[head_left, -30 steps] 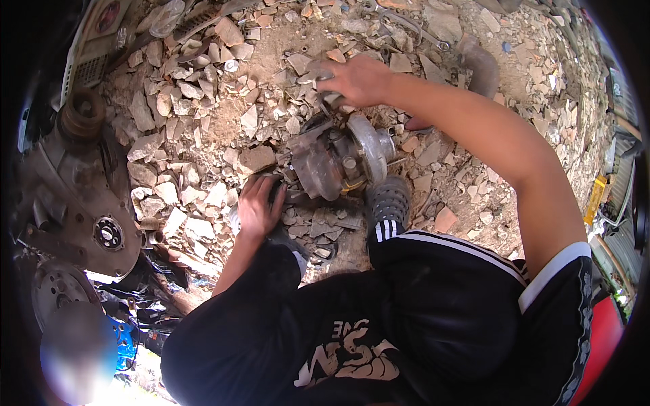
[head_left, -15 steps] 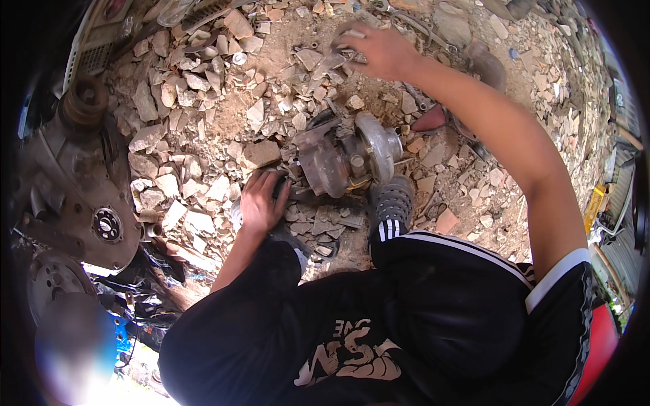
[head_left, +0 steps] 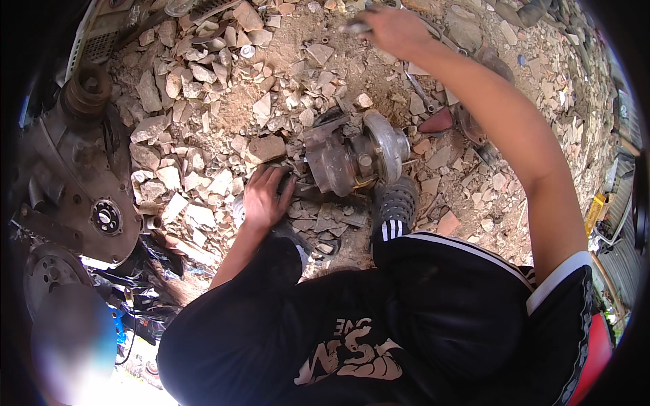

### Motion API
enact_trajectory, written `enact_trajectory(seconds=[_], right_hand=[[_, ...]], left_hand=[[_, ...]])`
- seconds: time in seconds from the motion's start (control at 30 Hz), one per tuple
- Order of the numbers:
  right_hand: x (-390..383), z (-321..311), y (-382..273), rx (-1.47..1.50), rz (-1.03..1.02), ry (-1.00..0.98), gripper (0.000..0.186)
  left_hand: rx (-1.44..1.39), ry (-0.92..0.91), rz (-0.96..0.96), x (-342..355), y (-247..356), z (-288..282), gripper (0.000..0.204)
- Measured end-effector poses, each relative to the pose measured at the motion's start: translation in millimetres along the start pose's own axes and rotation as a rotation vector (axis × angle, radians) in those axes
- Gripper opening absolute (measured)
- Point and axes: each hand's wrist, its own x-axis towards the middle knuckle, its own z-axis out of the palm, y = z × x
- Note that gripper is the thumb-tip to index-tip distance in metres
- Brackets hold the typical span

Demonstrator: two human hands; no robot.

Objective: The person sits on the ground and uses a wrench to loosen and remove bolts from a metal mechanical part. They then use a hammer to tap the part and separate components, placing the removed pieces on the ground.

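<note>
A dusty metal turbocharger with a silvery rounded housing lies on the rubble just ahead of my feet. To its left, my left hand rests low with fingers curled around a dark thing at the turbocharger's lower edge; the palm hides most of it. My right arm stretches far forward, and my right hand is closed around a small greyish metal piece, whose kind I cannot make out. Right of the turbocharger lies a wrench, close to a red piece.
A large engine block with a round pulley stands at the left. Broken stones cover the ground. My grey perforated shoe is against the turbocharger's near side. A dark rounded metal part lies beyond my right forearm.
My right hand has moved forward and slightly right, with the greyish piece now showing at its fingers. My left hand stays beside the turbocharger. The whole view has shifted slightly.
</note>
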Motion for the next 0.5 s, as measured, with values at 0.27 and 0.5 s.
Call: enact_trajectory(seconds=[0.27, 0.5], right_hand=[[-7.7, -12.1, 15.7, 0.152, 0.161, 0.162, 0.047], [-27.4, 25.9, -0.9, 0.069, -0.183, 0.199, 0.046]], left_hand=[[-0.012, 0.005, 0.009, -1.7, -3.6, 2.1, 0.021], [-0.012, -0.013, -0.011, 0.3, 0.5, -2.6, 0.019]])
